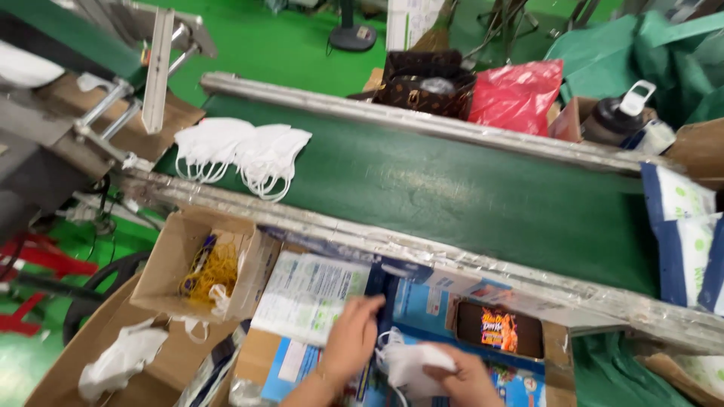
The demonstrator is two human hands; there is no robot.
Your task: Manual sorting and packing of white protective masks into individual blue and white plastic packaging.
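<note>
From the head view I see my left hand [351, 341] reaching forward over a stack of white-and-blue printed pouches [311, 292], fingers curled down onto the top one; motion blur keeps me from telling whether it truly grips it. My right hand [461, 378], just beside the left and nearer to me, is clenched around a white face mask [411, 363] whose ear loops dangle between the 2 hands. Just beyond the right hand a phone [498, 328] with a lit screen lies in a shallow cardboard tray. Beyond both hands, past a foil-wrapped rail, runs a dark green conveyor belt [467, 188], and far out to the left on it rests a pile of white masks [243, 153]. To the left of my left hand stands an open cardboard box [177, 252] holding yellow rubber bands [215, 273], and nearer me on that side 1 loose mask [124, 358] lies on flat cardboard. Far beyond the right hand, across the belt, sit a red plastic bag [519, 94] and a dark bottle [615, 117].
</note>
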